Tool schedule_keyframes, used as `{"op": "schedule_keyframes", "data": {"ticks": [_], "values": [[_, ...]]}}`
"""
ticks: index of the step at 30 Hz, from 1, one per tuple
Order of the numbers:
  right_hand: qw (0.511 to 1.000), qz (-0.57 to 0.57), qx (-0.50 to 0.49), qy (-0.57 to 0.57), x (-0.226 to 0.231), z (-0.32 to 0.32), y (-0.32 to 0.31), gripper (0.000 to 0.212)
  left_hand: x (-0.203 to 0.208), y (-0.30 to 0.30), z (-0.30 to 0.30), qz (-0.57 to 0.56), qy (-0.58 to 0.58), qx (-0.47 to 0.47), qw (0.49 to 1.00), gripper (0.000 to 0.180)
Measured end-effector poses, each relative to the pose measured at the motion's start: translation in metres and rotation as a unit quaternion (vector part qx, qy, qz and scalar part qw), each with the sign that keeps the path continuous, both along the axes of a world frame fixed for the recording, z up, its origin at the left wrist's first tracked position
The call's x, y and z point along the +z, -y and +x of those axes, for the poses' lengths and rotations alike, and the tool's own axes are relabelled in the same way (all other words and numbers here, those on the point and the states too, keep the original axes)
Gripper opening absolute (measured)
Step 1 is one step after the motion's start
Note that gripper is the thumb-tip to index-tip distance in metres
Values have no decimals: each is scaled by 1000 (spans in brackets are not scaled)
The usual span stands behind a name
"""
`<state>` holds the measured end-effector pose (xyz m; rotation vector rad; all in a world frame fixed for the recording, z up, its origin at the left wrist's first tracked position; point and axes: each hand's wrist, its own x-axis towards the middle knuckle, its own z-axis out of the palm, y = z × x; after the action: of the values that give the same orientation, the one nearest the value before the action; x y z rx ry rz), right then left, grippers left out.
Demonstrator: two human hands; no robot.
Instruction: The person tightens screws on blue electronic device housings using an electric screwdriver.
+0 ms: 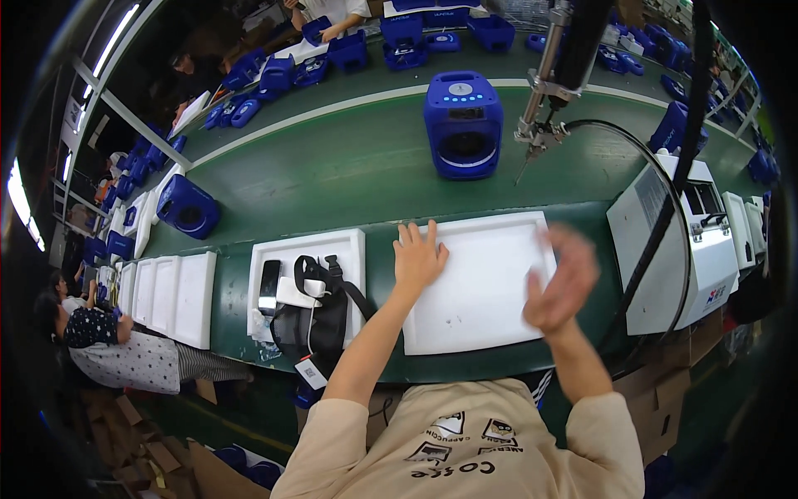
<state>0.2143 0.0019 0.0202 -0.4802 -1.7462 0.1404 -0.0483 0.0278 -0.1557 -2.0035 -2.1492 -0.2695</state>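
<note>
A white foam tray (478, 291) lies on the green workbench in front of me. My left hand (420, 256) rests at its far left corner, fingers spread and holding nothing. Over the tray's right edge is my right hand (565, 279), blurred by motion. Its thumb stands apart from the fingers, and I see nothing in it. Beyond the tray, a blue speaker-like box (464, 125) with a round dark front stands upright on the green conveyor belt. A screwdriver head (540, 133) with a thin tip hangs to the right of that box.
Left of the tray, another foam tray (356, 249) carries a black bag (312, 324), a phone (269, 287) and a white power bank. At right stands a white machine (677, 241) with a cable. Another blue box (187, 206) sits farther left; co-workers handle blue housings across the belt.
</note>
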Motion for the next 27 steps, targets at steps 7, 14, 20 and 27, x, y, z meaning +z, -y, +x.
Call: {"op": "schedule_keyframes", "data": {"ticks": [7, 14, 20, 27], "values": [[941, -251, -75, 216, -176, 60, 118, 38, 8, -4, 7, 21, -2, -7, 1000, 60], [932, -190, -126, 282, -186, 62, 122, 37, 5, -7, 6, 27, -15, -15, 999, 59], [932, -197, -127, 277, -188, 62, 122, 36, 6, -9, 8, 58, -22, -31, 998, 58], [934, -194, -131, 271, -189, 60, 119, 36, 8, -11, 8, 37, -21, -19, 999, 59]]}}
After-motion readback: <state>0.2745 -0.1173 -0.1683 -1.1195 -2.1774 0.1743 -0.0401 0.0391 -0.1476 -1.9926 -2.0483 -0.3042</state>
